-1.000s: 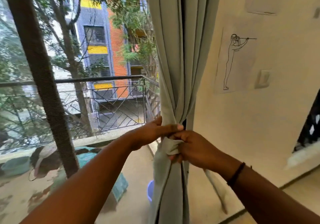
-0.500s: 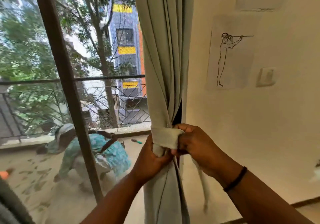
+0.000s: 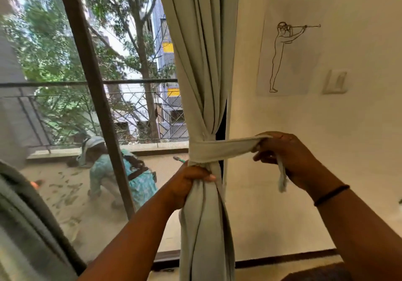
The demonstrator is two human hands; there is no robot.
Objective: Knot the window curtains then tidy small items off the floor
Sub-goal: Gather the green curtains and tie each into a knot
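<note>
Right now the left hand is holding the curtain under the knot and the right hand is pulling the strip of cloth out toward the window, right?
Not quite. In the head view the left hand does grip the curtain under the knot, but the right hand pulls the strip of cloth toward the wall, away from the window.

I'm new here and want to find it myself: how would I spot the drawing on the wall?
Start at the gathered grey curtain beside the window, then look right along the cream wall. The drawing hangs there above the right hand. Unlike the blank light switch beside it, it shows a thin outline of a standing figure aiming something long.
</note>
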